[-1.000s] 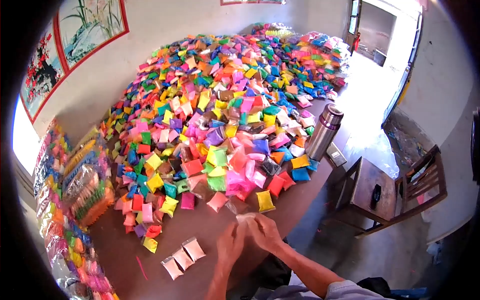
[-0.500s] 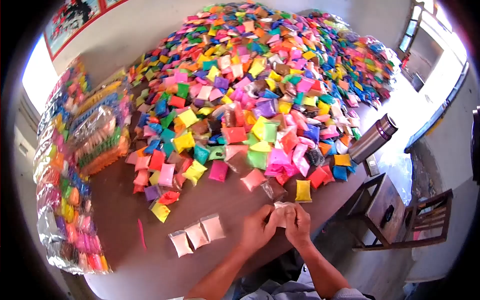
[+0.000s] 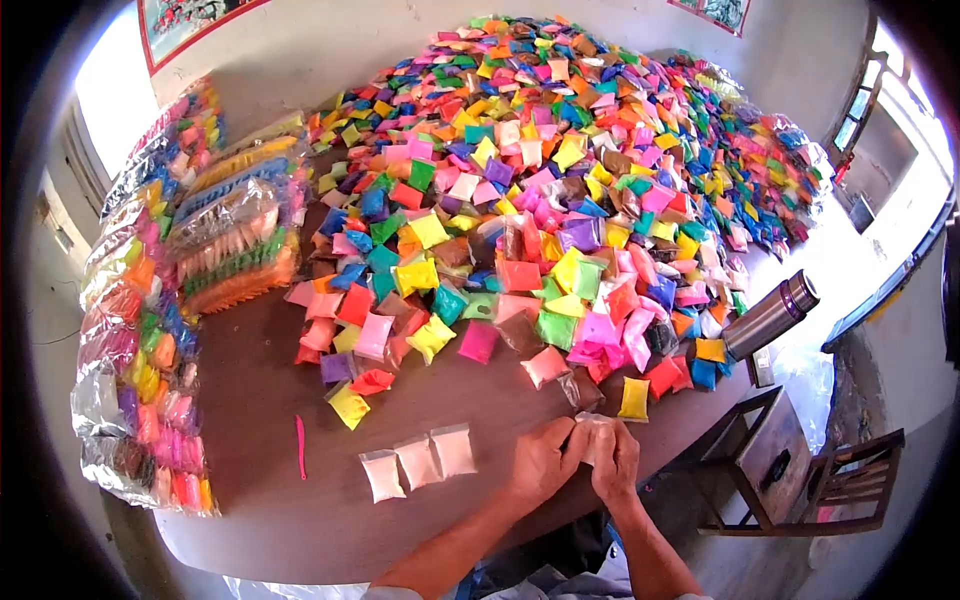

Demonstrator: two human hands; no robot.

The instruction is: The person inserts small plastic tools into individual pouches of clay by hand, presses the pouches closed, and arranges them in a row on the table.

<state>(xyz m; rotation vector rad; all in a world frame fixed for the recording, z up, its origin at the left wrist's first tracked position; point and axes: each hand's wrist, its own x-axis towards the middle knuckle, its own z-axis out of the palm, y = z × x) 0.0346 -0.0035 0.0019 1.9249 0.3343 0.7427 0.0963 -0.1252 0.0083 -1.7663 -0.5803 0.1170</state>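
Between my left hand [image 3: 546,462] and my right hand [image 3: 613,463] is a small clear packet [image 3: 596,420] with pale pink filling. Fingers of both hands are closed on it near the table's front edge, and they cover most of it. To the left lie three similar pale pink packets [image 3: 417,462], side by side in a row. A yellow packet [image 3: 634,399] rests just beyond my right hand. Past my fingers, a dark brown packet [image 3: 581,391] lies at the front of the large heap of coloured packets [image 3: 540,250].
Long clear bags of sorted packets [image 3: 140,400] line the table's left side, beside stacked bundles [image 3: 235,225]. A thin pink strip [image 3: 301,447] lies on the brown table [image 3: 250,390]. At right stand a steel flask [image 3: 770,317], tilted in view, and a wooden chair [image 3: 850,480].
The whole view has shifted, so the table and heap appear further right. Both my hands stay closed on the pale pink packet, with a slight change in finger position.
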